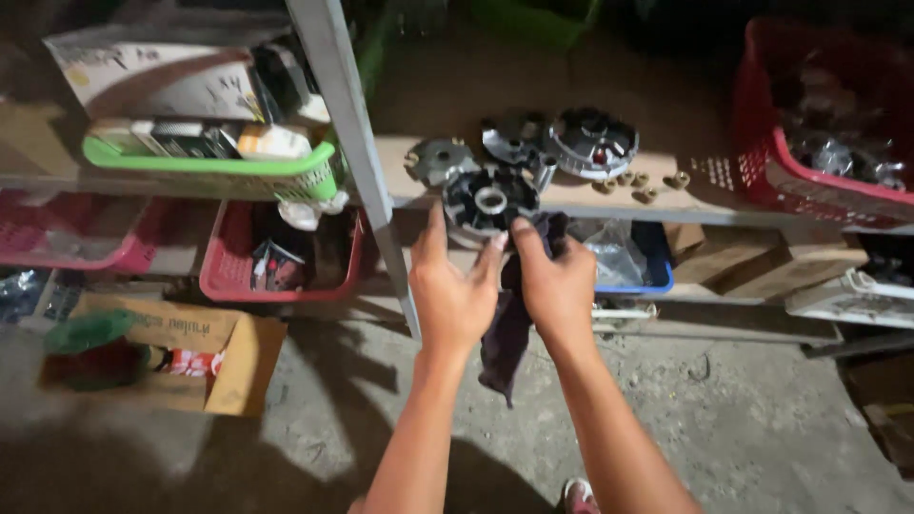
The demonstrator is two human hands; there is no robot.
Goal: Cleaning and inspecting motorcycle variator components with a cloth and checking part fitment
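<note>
A round, finned metal disc [489, 201] with a pale hub sits at the front edge of a wooden shelf [657, 190]. My left hand [451, 295] reaches up to it, thumb and fingers touching its lower rim. My right hand [557, 286] holds a dark rag [503, 333] that hangs down between both hands, and its fingertips meet the disc's lower right edge.
Other metal drive parts [595, 141] and small rollers [647, 186] lie behind on the shelf. A red crate [762, 162] stands right, a green basket [209, 171] left, past a grey shelf post [362, 143]. Below are a red basket [228, 276], blue tray [657, 276] and cardboard box [228, 352].
</note>
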